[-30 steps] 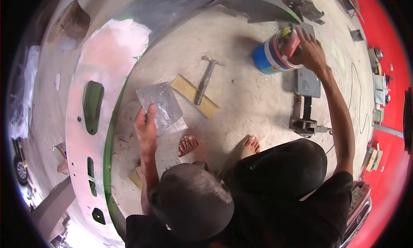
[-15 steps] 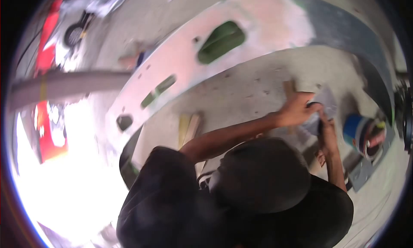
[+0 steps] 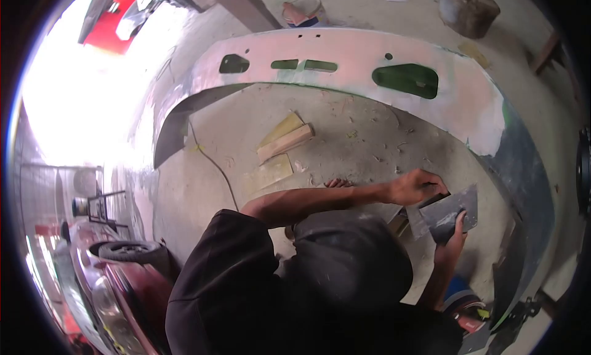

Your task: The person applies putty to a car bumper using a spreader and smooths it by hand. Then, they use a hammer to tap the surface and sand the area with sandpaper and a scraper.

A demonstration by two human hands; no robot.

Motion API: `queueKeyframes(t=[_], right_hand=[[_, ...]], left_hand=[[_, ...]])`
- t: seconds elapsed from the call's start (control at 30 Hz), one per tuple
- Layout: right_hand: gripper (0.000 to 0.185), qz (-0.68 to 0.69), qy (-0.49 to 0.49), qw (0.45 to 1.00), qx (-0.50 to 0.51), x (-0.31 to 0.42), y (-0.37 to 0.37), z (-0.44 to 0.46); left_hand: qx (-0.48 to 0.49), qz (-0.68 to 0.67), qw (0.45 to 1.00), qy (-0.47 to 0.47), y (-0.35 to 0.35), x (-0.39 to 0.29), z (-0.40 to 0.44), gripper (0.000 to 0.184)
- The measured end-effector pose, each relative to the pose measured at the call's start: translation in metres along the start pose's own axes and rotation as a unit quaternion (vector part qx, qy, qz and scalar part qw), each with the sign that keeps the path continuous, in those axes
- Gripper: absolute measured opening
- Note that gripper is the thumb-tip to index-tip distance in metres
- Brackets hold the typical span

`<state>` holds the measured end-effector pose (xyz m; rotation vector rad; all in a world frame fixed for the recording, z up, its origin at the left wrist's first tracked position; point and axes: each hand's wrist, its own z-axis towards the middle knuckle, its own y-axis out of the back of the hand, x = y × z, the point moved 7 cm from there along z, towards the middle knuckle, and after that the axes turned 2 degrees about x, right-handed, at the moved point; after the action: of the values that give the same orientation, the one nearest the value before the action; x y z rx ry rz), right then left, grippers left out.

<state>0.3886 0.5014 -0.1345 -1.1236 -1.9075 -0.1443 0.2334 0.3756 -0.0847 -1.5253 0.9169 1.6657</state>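
Observation:
My left hand [image 3: 420, 186] is closed on a thin dark-edged spreader [image 3: 436, 200], held against or just over a flat grey plate. My right hand [image 3: 453, 237] grips that grey plate [image 3: 463, 202] from below, its thumb lying on top. A whitish smear marks the plate's face. The spreader's exact shape is partly hidden by my fingers and the plate. Ahead of both hands curves a large bumper [image 3: 351, 50], coated in pinkish and grey patches, with several cut-out openings showing green.
A blue tin [image 3: 457, 291] with red and yellow items stands below my right arm. Wood blocks [image 3: 285, 143] and a yellowish sheet [image 3: 271, 172] lie on the floor among scraps. Behind the bumper are a bucket [image 3: 305, 13] and a stump [image 3: 469, 10]. A red car [image 3: 138, 293] is at lower left.
My view has swung to the right, so the bumper now spans the top of the picture. The plate is tilted more openly towards me, and both hands are still together at it.

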Motion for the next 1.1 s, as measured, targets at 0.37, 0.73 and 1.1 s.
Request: queueKeyframes(t=[0.37,0.73,1.1], right_hand=[[0.056,-0.024,0.057,0.998,-0.018,0.021,-0.006,0.001],[0.045,-0.173,0.149,0.967,0.108,0.058,-0.044,-0.005],[0.035,-0.263,0.2,0.94,0.086,0.104,-0.05,-0.027]], left_hand=[[-0.061,0.097,0.986,0.121,-0.018,-0.014,0.005,0.029],[0.274,0.071,0.874,0.395,-0.055,-0.013,-0.117,0.036],[0.02,-0.187,0.975,0.118,-0.03,-0.019,-0.105,0.031]])
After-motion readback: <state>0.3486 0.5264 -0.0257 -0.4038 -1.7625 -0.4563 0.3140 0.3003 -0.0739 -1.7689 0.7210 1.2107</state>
